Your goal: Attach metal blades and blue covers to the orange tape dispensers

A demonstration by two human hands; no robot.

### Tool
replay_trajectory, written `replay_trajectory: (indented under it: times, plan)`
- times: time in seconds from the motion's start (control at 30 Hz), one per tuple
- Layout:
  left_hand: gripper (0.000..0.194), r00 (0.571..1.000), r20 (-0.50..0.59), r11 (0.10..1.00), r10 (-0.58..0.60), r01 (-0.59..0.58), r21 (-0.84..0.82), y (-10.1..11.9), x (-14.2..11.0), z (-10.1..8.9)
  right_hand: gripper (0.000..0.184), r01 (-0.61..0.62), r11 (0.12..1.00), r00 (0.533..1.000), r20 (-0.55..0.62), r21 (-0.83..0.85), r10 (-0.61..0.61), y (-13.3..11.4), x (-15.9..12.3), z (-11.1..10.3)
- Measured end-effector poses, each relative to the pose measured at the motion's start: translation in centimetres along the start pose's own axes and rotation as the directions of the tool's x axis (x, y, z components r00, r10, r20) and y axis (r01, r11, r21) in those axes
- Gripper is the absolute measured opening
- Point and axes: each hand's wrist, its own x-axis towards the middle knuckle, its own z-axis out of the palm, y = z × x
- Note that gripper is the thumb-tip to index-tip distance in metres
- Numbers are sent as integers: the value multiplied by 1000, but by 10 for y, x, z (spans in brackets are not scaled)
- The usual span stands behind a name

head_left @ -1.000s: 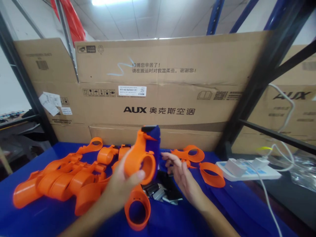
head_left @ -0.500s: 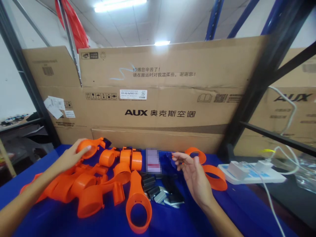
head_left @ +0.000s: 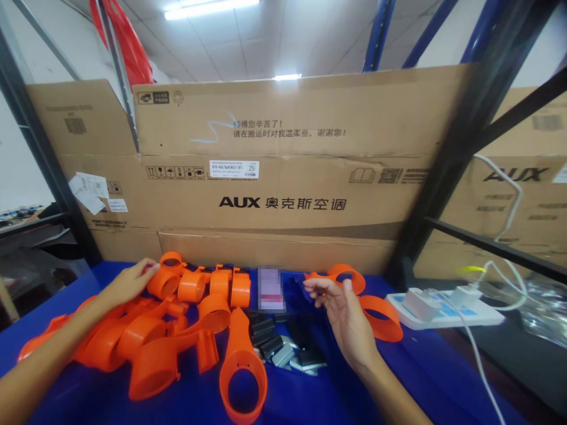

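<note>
Orange holder: we find the orange holder to the back left of the metal pile, among other orange holders, on the blue surface.
Left hand: our left hand is just beside this holder, farther left of the metal pile; we cannot tell whether its fingers are apart or together, nor whether they touch the holder.
Orange heap: to the left of the metal pile, several ringed pieces make an orange heap, partly hidden by our forearm.
Front holder: one front holder lies at the near left of the metal pile, its ring toward us.
Pale packet: directly behind the metal pile is a pale packet, its face pixelated.
Right hand: our right hand is to the right of the metal pile, with fingers bent loosely and thumb apart.
Power strip: far right of the metal pile is a white power strip.
</note>
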Motion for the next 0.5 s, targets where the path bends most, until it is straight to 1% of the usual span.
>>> replay_trajectory:
  times: [0.1,0.2,0.27,0.37,0.43,0.5]
  plan:
    - [43,1000,-4,996,-9,9,89,-1,22,-5,66,-1,1000,1000,-1,1,1,2,0,0]
    - [41,1000,12,984,-23,21,176,5,45,-8,67,2,1000,1000,1,6,-2,3,0,-2]
    - [41,999,31,975,-26,19,223,8,57,-6,67,4,1000,1000,-2,7,-4,3,1,-3]
    - [44,1000,25,960,-5,-2,279,13,65,0,68,3,1000,1000,-10,9,-3,1,2,-4]
    - [42,999,-17,952,33,-26,306,15,64,3,69,5,1000,1000,-14,14,-5,-1,3,-5]
    - [36,991,-85,945,102,-70,318,16,61,4,69,8,1000,1000,-16,21,-7,-2,3,-6]
